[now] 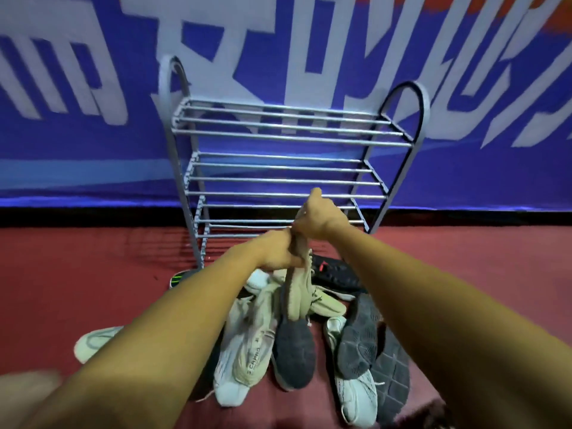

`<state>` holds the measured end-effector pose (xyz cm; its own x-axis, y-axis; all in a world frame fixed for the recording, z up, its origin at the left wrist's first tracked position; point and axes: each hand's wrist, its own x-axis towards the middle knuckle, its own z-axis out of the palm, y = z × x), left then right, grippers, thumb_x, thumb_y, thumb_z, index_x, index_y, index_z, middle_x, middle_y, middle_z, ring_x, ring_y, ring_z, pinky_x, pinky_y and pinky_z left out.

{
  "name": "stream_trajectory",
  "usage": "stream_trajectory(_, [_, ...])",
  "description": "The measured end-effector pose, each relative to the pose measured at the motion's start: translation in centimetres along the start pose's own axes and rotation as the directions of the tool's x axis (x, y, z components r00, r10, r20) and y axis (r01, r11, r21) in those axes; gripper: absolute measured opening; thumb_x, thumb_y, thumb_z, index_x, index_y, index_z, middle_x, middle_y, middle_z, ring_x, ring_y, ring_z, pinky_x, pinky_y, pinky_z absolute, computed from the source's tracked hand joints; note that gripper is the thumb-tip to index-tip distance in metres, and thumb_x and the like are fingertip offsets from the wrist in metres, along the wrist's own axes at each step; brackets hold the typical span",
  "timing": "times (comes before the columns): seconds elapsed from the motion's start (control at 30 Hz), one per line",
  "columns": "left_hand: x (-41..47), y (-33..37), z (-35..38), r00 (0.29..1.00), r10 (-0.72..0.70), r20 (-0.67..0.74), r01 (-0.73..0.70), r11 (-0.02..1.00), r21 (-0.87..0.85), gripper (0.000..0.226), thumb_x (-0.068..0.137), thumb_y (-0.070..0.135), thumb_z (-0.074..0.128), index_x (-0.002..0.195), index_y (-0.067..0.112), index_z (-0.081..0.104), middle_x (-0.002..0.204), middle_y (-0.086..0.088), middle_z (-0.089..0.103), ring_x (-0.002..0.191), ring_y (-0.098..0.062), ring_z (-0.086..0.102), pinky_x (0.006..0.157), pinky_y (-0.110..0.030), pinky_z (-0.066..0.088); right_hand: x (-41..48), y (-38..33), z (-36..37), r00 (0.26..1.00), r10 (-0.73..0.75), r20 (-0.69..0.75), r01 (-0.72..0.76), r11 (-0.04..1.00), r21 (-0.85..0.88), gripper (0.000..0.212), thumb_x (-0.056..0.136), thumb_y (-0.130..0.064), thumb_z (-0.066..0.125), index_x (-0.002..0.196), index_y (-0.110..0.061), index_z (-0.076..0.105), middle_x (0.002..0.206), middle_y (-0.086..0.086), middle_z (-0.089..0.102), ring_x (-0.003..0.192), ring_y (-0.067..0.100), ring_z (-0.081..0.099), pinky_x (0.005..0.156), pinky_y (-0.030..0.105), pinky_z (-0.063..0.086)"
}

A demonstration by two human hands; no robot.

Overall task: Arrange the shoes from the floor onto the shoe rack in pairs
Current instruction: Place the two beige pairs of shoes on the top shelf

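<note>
- Left hand (pixel 274 252) and right hand (pixel 320 219) are both gripping one beige sneaker (pixel 298 297), fingers curling round its upper end.
- The beige sneaker is hanging down over the shoe pile (pixel 247 360) lying on the red floor (pixel 93 274).
- The grey shoe rack (pixel 278 136) is standing just behind, against a blue banner (pixel 77 150).

Shoe pile (pixel 294 351) crowds the floor (pixel 93 274) before the rack (pixel 278 180)
Open gaps between its tiers; side hoops (pixel 162 82) close the ends

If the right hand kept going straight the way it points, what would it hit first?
Probably the shoe rack, its lower bars just beyond the right hand gripping the beige shoe; depth is unclear.
</note>
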<state>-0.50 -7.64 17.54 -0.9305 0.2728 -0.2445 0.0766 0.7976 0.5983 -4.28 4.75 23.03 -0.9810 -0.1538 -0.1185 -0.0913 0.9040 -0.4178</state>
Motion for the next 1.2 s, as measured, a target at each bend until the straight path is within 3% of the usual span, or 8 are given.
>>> stream_trajectory(0.17, [-1.1,0.1,-4.6,0.962,-0.11,-0.248,0.063,0.98,-0.191,0.079,0.055,0.047,0.074,0.12,0.012,0.045,0.108,-0.011,0.068,0.097,-0.027,0.067,0.083,-0.044,0.055,0.8,-5.1,-3.3,0.988,-0.118,-0.097,0.125,0.99,0.059,0.059,0.085,-0.029,0.069,0.126,-0.005,0.034,0.112,0.015,0.063,0.105,0.04,0.061,0.076,0.039,0.045])
stream_trajectory(0.27, [-0.2,-1.3,-6.3,0.921,-0.156,-0.357,0.029,0.941,-0.337,0.063,0.047,0.049,0.069,0.101,0.025,0.047,0.092,-0.006,0.07,0.085,-0.025,0.068,0.08,-0.051,0.056,0.8,-6.9,-4.7,0.968,-0.178,-0.174,0.202,0.971,0.127,0.06,0.085,-0.028,0.069,0.129,-0.005,0.036,0.107,0.015,0.064,0.1,0.039,0.062,0.076,0.039,0.047])
stream_trajectory(0.5, [-3.4,0.1,-9.2,0.841,-0.286,-0.459,-0.085,0.767,-0.636,0.01,0.088,0.012,0.068,0.096,0.015,0.065,0.074,-0.005,0.068,0.052,-0.011,0.059,0.048,-0.019,0.044,0.7,-7.9,-4.1,0.898,-0.383,-0.215,0.438,0.824,0.36,0.032,0.089,-0.019,0.058,0.12,-0.016,0.052,0.103,0.008,0.066,0.09,0.027,0.062,0.071,0.03,0.043])
stream_trajectory(0.6, [-3.9,-0.1,-10.2,0.821,-0.349,-0.453,-0.117,0.672,-0.731,0.014,0.091,0.009,0.059,0.102,0.013,0.065,0.064,0.0,0.062,0.037,-0.005,0.047,0.04,-0.016,0.037,1.1,-7.2,-3.0,0.893,-0.398,-0.211,0.447,0.838,0.313,0.024,0.087,-0.018,0.06,0.111,-0.014,0.065,0.095,0.001,0.067,0.087,0.02,0.061,0.067,0.027,0.04])
stream_trajectory(0.73, [-4.0,-1.5,-12.7,0.759,-0.43,-0.489,-0.141,0.625,-0.768,0.016,0.084,0.014,0.06,0.1,0.011,0.062,0.074,-0.007,0.06,0.043,-0.012,0.044,0.051,-0.025,0.04,2.5,-6.5,-1.9,0.91,-0.371,-0.186,0.411,0.869,0.276,0.024,0.09,-0.036,0.061,0.104,-0.017,0.063,0.09,-0.001,0.065,0.082,0.018,0.06,0.061,0.029,0.041])
stream_trajectory(0.9, [-3.3,-2.5,-15.4,0.662,-0.517,-0.543,-0.293,0.489,-0.822,0.008,0.088,0.013,0.061,0.08,0.011,0.058,0.052,-0.001,0.063,0.041,-0.012,0.057,0.042,-0.019,0.044,3.7,-6.2,-1.1,0.919,-0.394,0.006,0.379,0.887,0.264,0.035,0.09,-0.049,0.061,0.105,-0.018,0.063,0.097,0.0,0.071,0.081,0.018,0.065,0.069,0.032,0.049])
stream_trajectory(1.0, [-2.6,-3.2,-16.5,0.695,-0.492,-0.524,-0.345,0.412,-0.844,0.01,0.087,0.01,0.063,0.095,0.005,0.064,0.056,-0.004,0.067,0.05,-0.016,0.063,0.05,-0.024,0.052,3.8,-7.4,-0.3,0.898,-0.418,0.137,0.295,0.803,0.517,0.028,0.097,-0.037,0.055,0.105,-0.012,0.064,0.086,0.006,0.074,0.064,0.015,0.062,0.058,0.026,0.043])
stream_trajectory(1.2, [-1.6,-6.0,-19.0,0.757,-0.381,-0.53,-0.308,0.508,-0.805,0.015,0.09,0.025,0.066,0.102,0.016,0.068,0.089,-0.007,0.074,0.073,-0.018,0.068,0.065,-0.028,0.054,5.9,-9.7,1.4,0.918,-0.397,-0.013,0.317,0.71,0.63,0.021,0.095,-0.025,0.052,0.087,-0.011,0.065,0.074,0.006,0.073,0.057,0.011,0.058,0.06,0.026,0.043])
